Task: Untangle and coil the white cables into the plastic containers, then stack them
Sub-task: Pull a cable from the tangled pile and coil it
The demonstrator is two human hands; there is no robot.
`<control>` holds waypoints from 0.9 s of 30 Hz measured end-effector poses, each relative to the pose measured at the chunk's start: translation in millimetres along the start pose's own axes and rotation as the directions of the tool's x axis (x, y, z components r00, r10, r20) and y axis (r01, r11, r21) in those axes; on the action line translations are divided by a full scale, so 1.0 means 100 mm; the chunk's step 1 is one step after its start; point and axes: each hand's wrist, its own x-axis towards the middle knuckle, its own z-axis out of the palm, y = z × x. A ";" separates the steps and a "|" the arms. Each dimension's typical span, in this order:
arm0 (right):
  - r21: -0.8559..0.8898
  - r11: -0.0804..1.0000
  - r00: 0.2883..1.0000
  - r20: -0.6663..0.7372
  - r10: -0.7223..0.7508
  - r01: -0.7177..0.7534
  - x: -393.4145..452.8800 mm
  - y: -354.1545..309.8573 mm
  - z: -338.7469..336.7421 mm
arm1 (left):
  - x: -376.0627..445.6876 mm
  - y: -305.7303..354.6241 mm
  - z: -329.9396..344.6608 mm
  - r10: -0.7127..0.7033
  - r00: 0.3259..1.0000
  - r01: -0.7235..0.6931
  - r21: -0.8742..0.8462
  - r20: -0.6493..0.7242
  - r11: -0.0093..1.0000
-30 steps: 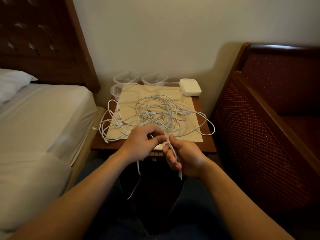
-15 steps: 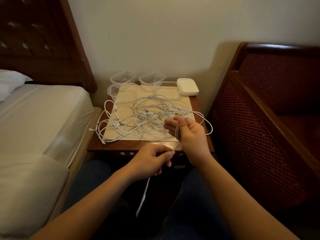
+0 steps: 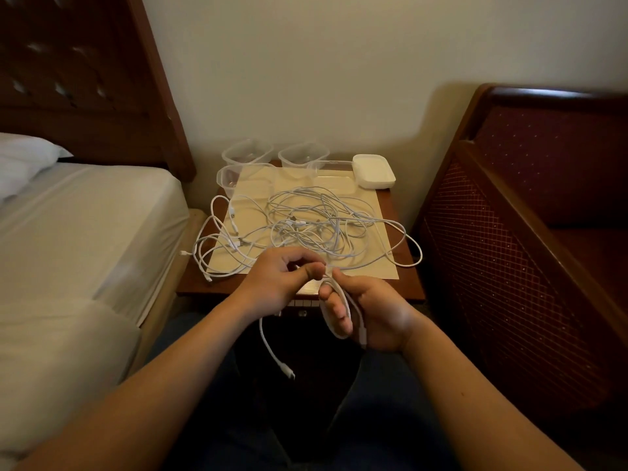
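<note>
A tangle of white cables [image 3: 312,226] lies on a cream mat [image 3: 380,266] on the nightstand. My right hand [image 3: 370,314] holds one white cable [image 3: 343,300] looped around its fingers. My left hand [image 3: 282,280] pinches the same cable just left of the loop, and the cable's free end with its plug [image 3: 287,370] hangs below. Three clear plastic containers [image 3: 248,153] stand at the back of the nightstand, with a flat clear one [image 3: 331,169] beside them and a stack of white lids [image 3: 373,171] at the back right.
The wooden nightstand [image 3: 404,290] sits between a bed [image 3: 68,232] on the left and a dark red wooden armchair [image 3: 530,212] on the right. A wall is right behind it. My knees are under the front edge.
My right hand has dropped from above the mat to the front edge with the loop on its fingers. My left hand has risen to meet it, and the hanging cable end is shorter.
</note>
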 end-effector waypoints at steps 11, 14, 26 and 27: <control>0.119 0.852 0.841 -0.279 -0.464 0.510 0.06 -0.09 0.10 | -0.29 0.06 0.37 -0.294 0.944 0.323 -0.235 0.151 0.917; -0.198 0.801 0.746 -0.292 -0.599 0.566 0.09 -0.03 0.10 | -0.26 0.18 0.28 -0.341 0.907 0.377 -0.116 0.246 0.919; -0.994 0.068 0.755 -0.109 -0.646 -0.086 0.17 0.08 -0.14 | -0.21 0.32 0.06 -0.479 0.800 0.600 -0.478 0.362 0.641; -0.991 0.072 0.781 -0.135 -0.610 -0.115 0.19 0.08 -0.15 | -0.22 0.31 0.06 -0.457 0.797 0.604 -0.523 0.395 0.601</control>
